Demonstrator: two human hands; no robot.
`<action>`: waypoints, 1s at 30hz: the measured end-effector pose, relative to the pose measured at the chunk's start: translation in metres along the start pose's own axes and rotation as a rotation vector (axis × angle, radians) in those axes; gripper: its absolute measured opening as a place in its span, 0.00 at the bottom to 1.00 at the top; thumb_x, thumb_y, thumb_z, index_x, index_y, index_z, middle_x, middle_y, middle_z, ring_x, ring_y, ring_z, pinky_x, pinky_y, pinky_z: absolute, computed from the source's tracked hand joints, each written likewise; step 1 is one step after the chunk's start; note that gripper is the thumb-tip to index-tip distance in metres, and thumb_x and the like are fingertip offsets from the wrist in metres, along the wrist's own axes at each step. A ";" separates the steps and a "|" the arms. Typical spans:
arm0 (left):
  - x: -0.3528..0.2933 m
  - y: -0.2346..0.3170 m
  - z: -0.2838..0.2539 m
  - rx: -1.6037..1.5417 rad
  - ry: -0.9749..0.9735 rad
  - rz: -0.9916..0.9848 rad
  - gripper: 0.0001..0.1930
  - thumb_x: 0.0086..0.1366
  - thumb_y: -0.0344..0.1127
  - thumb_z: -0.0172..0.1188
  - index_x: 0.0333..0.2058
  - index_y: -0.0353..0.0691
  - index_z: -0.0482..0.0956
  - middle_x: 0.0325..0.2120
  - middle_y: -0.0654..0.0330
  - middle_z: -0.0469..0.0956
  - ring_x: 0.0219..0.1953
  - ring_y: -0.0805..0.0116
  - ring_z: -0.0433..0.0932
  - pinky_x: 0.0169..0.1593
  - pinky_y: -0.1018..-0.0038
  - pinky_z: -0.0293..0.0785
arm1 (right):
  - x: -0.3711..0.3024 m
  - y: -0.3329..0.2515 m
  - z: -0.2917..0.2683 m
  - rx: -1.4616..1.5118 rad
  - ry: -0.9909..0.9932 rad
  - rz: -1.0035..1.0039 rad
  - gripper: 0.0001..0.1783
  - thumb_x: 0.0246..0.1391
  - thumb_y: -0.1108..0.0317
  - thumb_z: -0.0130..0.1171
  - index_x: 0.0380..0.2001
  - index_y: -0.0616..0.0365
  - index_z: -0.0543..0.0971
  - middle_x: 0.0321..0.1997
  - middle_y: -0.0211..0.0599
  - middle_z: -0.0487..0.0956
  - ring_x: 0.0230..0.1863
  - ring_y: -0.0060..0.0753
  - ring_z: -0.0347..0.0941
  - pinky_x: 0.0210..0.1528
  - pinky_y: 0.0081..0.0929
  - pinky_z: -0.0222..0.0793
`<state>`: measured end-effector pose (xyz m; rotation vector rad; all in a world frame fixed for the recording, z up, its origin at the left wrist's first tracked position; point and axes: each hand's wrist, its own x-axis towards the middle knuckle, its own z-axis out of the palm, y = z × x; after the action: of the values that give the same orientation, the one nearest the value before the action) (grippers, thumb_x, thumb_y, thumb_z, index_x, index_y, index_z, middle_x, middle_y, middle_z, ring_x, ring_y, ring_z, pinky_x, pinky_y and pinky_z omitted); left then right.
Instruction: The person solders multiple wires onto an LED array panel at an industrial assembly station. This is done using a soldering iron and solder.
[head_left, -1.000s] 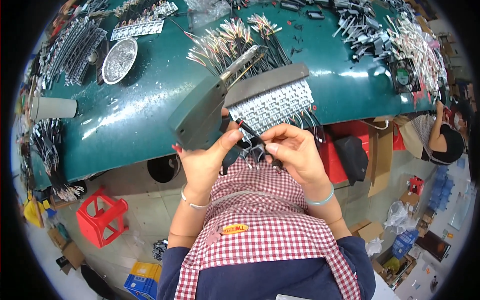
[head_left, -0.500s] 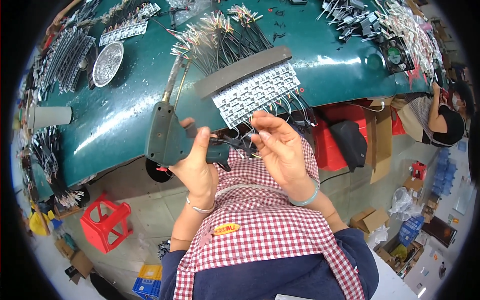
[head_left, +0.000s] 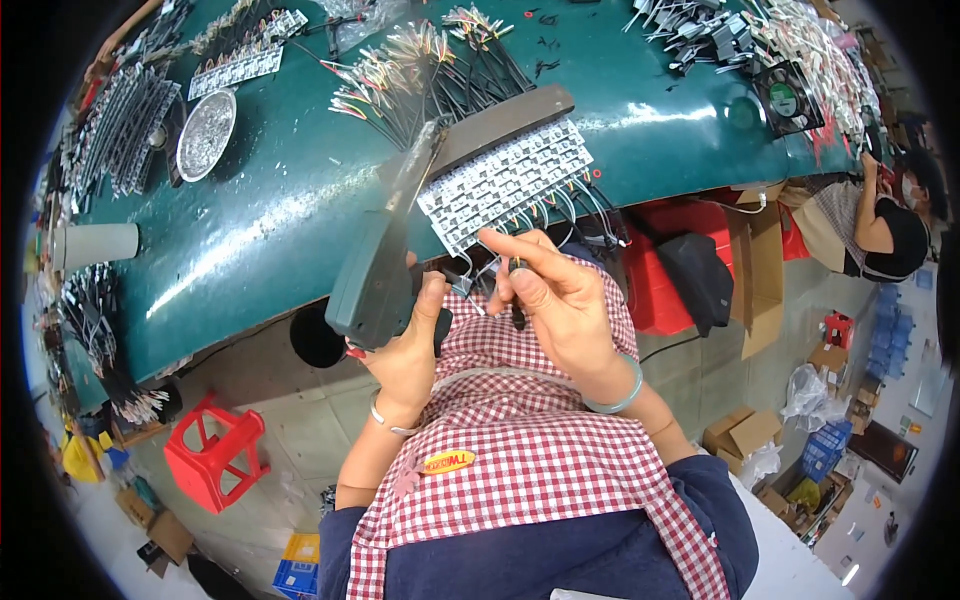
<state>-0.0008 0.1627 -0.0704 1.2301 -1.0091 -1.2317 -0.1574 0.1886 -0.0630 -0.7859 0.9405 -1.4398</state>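
Observation:
My left hand (head_left: 400,350) is wrapped round the grip of a dark green soldering gun (head_left: 368,280), whose metal tip points up and away over the table. Between the pinched thumb and fingers of my right hand (head_left: 570,310) is a thin black cable (head_left: 517,314) with light wire ends. Just beyond both hands lies a panel of small white circuit boards (head_left: 510,190) at the table's near edge, with short wires along its right part. A dark grey bar (head_left: 505,130) rests across the panel's far side. Behind it spreads a bundle of black cables (head_left: 425,75) with stripped, coloured ends.
On the green table (head_left: 270,200) stand a round metal dish (head_left: 207,135), a white cup (head_left: 100,245) and a small fan (head_left: 788,98). Piles of cables lie at both sides. A red stool (head_left: 215,455) is at lower left. Another person (head_left: 885,220) sits at far right.
The soldering gun has tilted, its tip swinging right toward the grey bar. My right hand has turned and now pinches the cable, which hangs below the fingers.

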 end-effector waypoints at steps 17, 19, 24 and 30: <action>0.013 0.013 -0.002 -0.132 -0.233 -0.015 0.24 0.55 0.19 0.68 0.51 0.30 0.74 0.45 0.51 0.79 0.38 0.67 0.82 0.42 0.73 0.81 | -0.006 0.002 0.015 -0.212 0.081 0.053 0.13 0.54 0.81 0.62 0.44 0.67 0.78 0.39 0.35 0.79 0.37 0.21 0.78 0.39 0.16 0.77; 0.012 0.012 -0.001 -0.093 -0.233 -0.004 0.24 0.55 0.18 0.68 0.51 0.30 0.74 0.45 0.51 0.79 0.37 0.67 0.82 0.42 0.73 0.81 | -0.008 0.004 0.016 -0.247 0.108 0.083 0.13 0.53 0.82 0.62 0.43 0.67 0.79 0.39 0.35 0.79 0.38 0.21 0.78 0.39 0.17 0.77; 0.010 0.010 -0.001 -0.046 -0.222 0.034 0.23 0.55 0.18 0.67 0.51 0.29 0.74 0.44 0.52 0.79 0.37 0.68 0.81 0.41 0.73 0.81 | -0.008 0.010 0.019 -0.434 0.166 -0.081 0.13 0.51 0.82 0.63 0.42 0.65 0.81 0.39 0.37 0.78 0.36 0.23 0.78 0.34 0.17 0.77; 0.017 0.008 -0.004 -0.073 -0.226 -0.068 0.23 0.54 0.17 0.67 0.51 0.30 0.75 0.43 0.53 0.80 0.38 0.68 0.81 0.42 0.74 0.80 | -0.006 0.012 0.014 -0.640 0.128 -0.238 0.14 0.49 0.83 0.64 0.41 0.63 0.82 0.36 0.39 0.79 0.34 0.26 0.78 0.32 0.21 0.76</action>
<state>0.0058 0.1459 -0.0642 1.0933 -1.0829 -1.4726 -0.1389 0.1936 -0.0673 -1.3190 1.4787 -1.4101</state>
